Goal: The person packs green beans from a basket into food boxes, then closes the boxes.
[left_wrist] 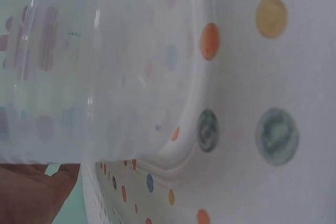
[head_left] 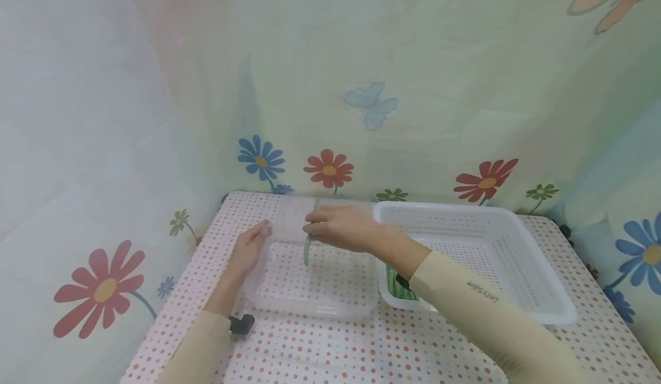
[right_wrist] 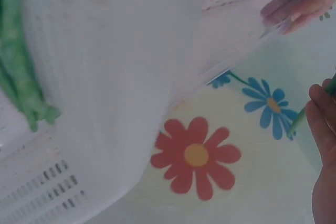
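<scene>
My right hand (head_left: 343, 228) pinches a long green bean (head_left: 307, 252) above a clear plastic box (head_left: 310, 309). In the right wrist view, the bean's thin end pokes out past the fingers. My left hand (head_left: 250, 249) is at the box's left rear corner, its fingers fairly straight against the plastic. From the left wrist, the box wall covers much of the view, and part of the hand shows at the lower left. More green beans (head_left: 396, 285) lie at the near left end of a white plastic basket (head_left: 539, 269), partly hidden by my right arm.
A clear sheet-like part (head_left: 291, 217), perhaps the box's lid, is behind the box. The dotted tablecloth (head_left: 310, 355) runs back to a flower-printed curtain (head_left: 413, 114). The basket stands right beside the box, its high rim under my right forearm.
</scene>
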